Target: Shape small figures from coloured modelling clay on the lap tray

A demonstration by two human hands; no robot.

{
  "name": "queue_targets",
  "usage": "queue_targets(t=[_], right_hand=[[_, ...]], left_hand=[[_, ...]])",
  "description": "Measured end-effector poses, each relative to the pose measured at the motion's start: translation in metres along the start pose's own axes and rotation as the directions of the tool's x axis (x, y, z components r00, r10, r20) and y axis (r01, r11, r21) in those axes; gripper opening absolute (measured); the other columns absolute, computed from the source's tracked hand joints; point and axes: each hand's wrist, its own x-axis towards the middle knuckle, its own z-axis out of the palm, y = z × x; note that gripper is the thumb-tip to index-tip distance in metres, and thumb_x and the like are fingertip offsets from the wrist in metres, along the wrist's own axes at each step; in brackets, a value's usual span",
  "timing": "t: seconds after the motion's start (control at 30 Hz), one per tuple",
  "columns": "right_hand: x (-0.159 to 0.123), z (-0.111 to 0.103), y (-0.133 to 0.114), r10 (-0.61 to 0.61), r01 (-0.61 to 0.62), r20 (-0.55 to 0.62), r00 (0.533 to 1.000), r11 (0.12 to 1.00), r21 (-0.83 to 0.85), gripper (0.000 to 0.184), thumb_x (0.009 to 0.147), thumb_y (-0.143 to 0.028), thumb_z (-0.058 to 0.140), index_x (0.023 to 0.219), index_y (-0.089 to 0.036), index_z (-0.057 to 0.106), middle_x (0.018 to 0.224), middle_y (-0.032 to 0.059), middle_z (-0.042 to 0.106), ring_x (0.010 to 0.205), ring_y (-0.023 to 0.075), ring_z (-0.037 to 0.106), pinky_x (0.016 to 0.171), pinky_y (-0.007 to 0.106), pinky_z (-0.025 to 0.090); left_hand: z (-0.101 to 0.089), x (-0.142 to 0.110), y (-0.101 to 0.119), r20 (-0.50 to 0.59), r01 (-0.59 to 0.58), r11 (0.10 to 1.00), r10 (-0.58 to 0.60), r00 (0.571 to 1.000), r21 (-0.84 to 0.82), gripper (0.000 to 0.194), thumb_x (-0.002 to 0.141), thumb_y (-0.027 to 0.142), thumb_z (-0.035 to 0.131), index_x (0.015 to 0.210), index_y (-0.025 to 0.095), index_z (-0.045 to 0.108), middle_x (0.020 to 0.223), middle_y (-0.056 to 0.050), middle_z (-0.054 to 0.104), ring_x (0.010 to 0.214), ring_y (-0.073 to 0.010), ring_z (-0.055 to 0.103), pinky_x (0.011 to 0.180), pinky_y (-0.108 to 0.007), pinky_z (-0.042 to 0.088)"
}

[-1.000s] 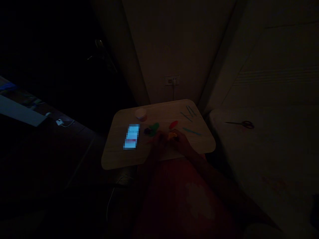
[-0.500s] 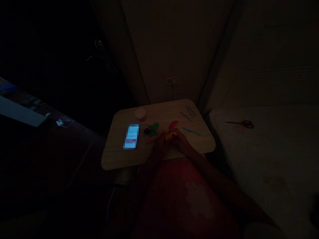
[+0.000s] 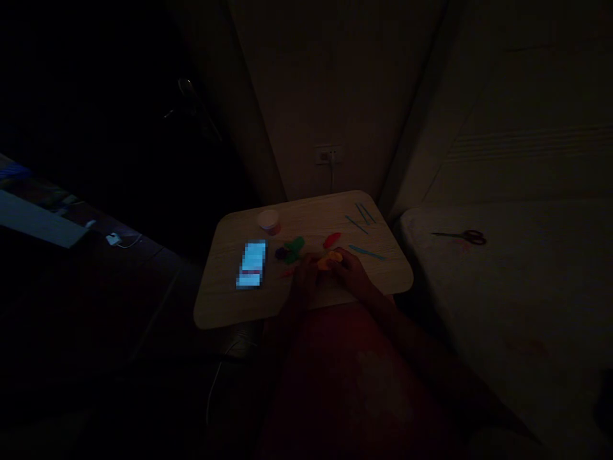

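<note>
The room is very dark. On a small wooden table (image 3: 225,300) my left hand (image 3: 305,279) and my right hand (image 3: 352,273) meet around a lump of orange-yellow clay (image 3: 331,259), fingers closed on it from both sides. Close behind the hands lie a green clay piece (image 3: 296,245), a dark purple piece (image 3: 281,253) and a red piece (image 3: 331,239). A thin red strip (image 3: 288,273) lies left of my left hand.
A lit phone (image 3: 251,263) lies on the table's left part, a small round tub (image 3: 269,220) behind it. Several thin teal sticks (image 3: 363,214) lie at the back right. Scissors (image 3: 462,236) rest on the pale bed to the right. A wall socket (image 3: 328,154) is behind.
Both hands stay at the orange clay, shifting slightly as they work it; more of the lump shows between them now. Nothing else on the table has moved.
</note>
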Motion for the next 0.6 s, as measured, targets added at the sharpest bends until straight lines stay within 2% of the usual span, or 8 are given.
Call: queue_targets(t=[0.07,0.13,0.23,0.33,0.5,0.6], right_hand=[[-0.0003,-0.0009,-0.0016,-0.005,0.005,-0.009,1.000,1.000,-0.027,0.026,0.087,-0.046,0.064,0.086,-0.021,0.060,0.075,0.0006,0.060,0.067,0.0164,0.053,0.061,0.027,0.042],[-0.0011,-0.0012,-0.0038,-0.030,0.028,-0.029,0.999,0.998,-0.064,0.024,0.087,-0.045,0.063,0.084,-0.021,0.061,0.074,0.0009,0.061,0.067,0.0166,0.053,0.061,0.027,0.042],[-0.0021,-0.0012,-0.0061,-0.045,0.035,-0.115,0.992,0.996,-0.082,0.025,0.087,-0.045,0.063,0.082,-0.021,0.062,0.075,0.0019,0.063,0.069,0.0175,0.054,0.062,0.027,0.042],[-0.0015,-0.0013,-0.0061,-0.006,-0.006,-0.150,0.989,0.997,-0.082,0.028,0.086,-0.048,0.064,0.081,-0.020,0.064,0.074,0.0019,0.063,0.069,0.0172,0.053,0.061,0.027,0.041],[0.0013,-0.0025,-0.0011,-0.003,-0.015,-0.100,0.995,0.985,-0.170,0.034,0.087,-0.050,0.063,0.078,-0.018,0.066,0.067,-0.0006,0.057,0.063,0.0142,0.047,0.058,0.026,0.036],[0.0021,-0.0035,0.0019,0.001,-0.014,-0.065,0.998,0.980,-0.196,0.034,0.087,-0.050,0.064,0.074,-0.018,0.062,0.064,-0.0022,0.052,0.060,0.0129,0.044,0.055,0.026,0.032]], left_hand=[[0.0007,0.0001,0.0018,0.019,-0.076,0.997,0.076,0.997,-0.012,0.055,0.098,0.061,0.044,0.128,0.017,0.061,0.121,-0.013,0.070,0.110,-0.0259,0.066,0.095,-0.038,0.054],[0.0008,0.0003,0.0040,0.096,-0.165,0.986,0.165,0.982,-0.010,0.055,0.098,0.057,0.048,0.135,0.017,0.057,0.134,-0.015,0.065,0.123,-0.0274,0.061,0.108,-0.041,0.048],[0.0005,0.0007,0.0072,0.200,-0.201,0.980,0.194,0.961,0.015,0.051,0.097,0.048,0.053,0.139,0.018,0.059,0.146,-0.014,0.060,0.137,-0.0283,0.053,0.121,-0.044,0.036],[-0.0004,0.0011,0.0097,0.224,-0.177,0.984,0.164,0.961,0.035,0.049,0.099,0.040,0.051,0.144,0.021,0.057,0.150,-0.011,0.058,0.142,-0.0265,0.049,0.124,-0.043,0.032],[-0.0019,0.0010,0.0079,0.259,-0.236,0.972,0.223,0.940,0.021,0.054,0.099,0.035,0.051,0.152,0.023,0.048,0.157,-0.008,0.051,0.146,-0.0253,0.045,0.126,-0.042,0.030],[-0.0018,0.0016,0.0021,0.250,-0.237,0.970,0.218,0.943,0.050,0.051,0.101,0.037,0.047,0.150,0.023,0.052,0.153,-0.009,0.055,0.143,-0.0251,0.049,0.126,-0.044,0.030]])
